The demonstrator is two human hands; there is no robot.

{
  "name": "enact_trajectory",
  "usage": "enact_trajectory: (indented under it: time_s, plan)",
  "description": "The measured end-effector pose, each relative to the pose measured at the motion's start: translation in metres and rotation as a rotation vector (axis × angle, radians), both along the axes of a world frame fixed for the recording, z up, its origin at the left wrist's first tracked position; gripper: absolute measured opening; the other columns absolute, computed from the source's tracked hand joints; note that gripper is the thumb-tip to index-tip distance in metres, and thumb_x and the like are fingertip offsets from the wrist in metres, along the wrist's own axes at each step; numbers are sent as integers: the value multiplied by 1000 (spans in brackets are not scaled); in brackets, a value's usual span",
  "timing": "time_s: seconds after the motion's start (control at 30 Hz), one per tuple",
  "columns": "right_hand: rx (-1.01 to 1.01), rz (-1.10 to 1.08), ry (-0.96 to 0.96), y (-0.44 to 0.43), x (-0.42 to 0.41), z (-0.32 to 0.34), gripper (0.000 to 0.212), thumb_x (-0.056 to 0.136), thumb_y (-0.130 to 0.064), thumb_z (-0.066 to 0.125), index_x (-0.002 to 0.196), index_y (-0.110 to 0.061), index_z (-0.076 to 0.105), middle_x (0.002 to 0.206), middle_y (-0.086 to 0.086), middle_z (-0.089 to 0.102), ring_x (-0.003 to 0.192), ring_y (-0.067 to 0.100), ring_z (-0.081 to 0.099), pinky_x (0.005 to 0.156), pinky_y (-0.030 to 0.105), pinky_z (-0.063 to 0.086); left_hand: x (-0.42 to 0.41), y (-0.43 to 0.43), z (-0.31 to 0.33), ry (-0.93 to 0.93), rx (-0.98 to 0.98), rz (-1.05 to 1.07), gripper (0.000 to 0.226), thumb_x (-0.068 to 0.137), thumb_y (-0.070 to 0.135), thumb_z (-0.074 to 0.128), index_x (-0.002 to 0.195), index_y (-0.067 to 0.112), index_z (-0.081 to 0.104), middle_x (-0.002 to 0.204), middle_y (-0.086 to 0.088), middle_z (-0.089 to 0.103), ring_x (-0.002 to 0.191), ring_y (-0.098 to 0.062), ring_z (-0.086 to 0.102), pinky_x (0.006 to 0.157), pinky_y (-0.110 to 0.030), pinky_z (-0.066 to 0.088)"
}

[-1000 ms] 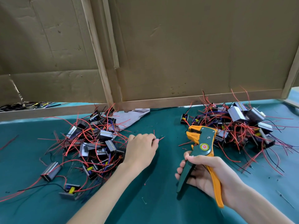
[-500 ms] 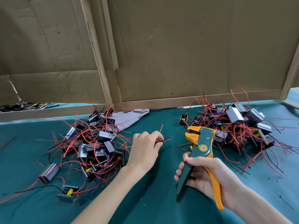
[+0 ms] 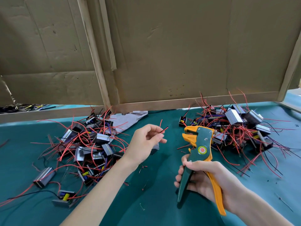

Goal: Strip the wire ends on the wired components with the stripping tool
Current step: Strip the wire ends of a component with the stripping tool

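Observation:
My left hand (image 3: 145,142) is raised above the green mat and holds a small grey wired component (image 3: 155,146), mostly hidden behind the palm. Its thumb and fingers pinch the component's red and black wires (image 3: 164,129), whose ends point up and right. My right hand (image 3: 203,180) grips the handles of the green and orange stripping tool (image 3: 199,144), held upright with its orange jaws facing left, a short gap from the wire ends.
One heap of wired components (image 3: 91,144) lies on the left of the mat, another heap (image 3: 236,128) on the right. A grey rag (image 3: 125,119) lies behind the left heap. Cardboard panels (image 3: 162,54) wall off the back. Snipped insulation bits (image 3: 143,167) dot the green mat (image 3: 154,201).
My left hand has lifted off the mat with the component and turned, bringing the wire ends up and toward the tool's jaws. The right hand and tool barely moved.

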State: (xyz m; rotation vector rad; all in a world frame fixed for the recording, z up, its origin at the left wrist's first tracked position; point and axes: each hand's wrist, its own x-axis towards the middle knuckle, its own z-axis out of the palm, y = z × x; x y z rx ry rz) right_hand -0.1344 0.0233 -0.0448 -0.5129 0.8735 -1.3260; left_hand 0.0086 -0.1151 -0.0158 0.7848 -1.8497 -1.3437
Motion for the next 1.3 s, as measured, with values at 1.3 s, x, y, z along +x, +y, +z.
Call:
enact_trajectory:
  time_s: [1.3]
  plan:
    - [-261,261,279,7,-3,11,10,72,-9,71,75,-4,62,80,27,65,76,39,65,72,45,54,15,16,49,-135,-2,-269,19,85,13,68,68,21,69,53,15,54,50,0,44,49,-10,36]
